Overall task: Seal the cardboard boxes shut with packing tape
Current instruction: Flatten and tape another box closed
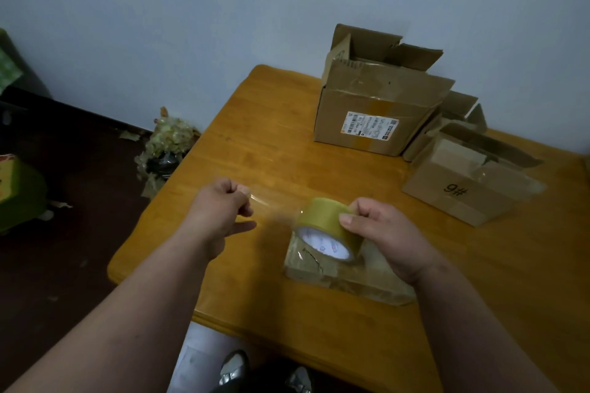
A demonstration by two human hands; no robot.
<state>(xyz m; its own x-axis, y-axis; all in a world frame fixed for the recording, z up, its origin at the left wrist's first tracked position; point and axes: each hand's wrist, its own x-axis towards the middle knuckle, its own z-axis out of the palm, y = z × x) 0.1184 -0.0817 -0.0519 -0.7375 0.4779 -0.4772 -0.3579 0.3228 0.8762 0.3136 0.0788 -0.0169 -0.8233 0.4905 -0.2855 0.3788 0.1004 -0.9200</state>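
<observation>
Right hand (pixel 381 230) holds the tape roll (pixel 325 228) over a small flat box (pixel 348 277) near the front of the desk (pixel 271 143). Left hand (pixel 220 204) pinches the clear tape end (pixel 265 201), pulled out to the left. Three open boxes sit far right, the big box (pixel 376 108) at the back.

Small flat box (pixel 348 277) partly hidden behind tape roll (pixel 325 228) & right hand (pixel 386 236). Pulled tape strip (pixel 274 209) blurred, edges hard to trace. Label (pixel 370 125) text on big box (pixel 376 115) too small to read. 3rd box (pixel 453 115) mostly hidden behind the "9#" box (pixel 469 185). Counter (pixel 479 313) cut off at right & bottom edge.
</observation>
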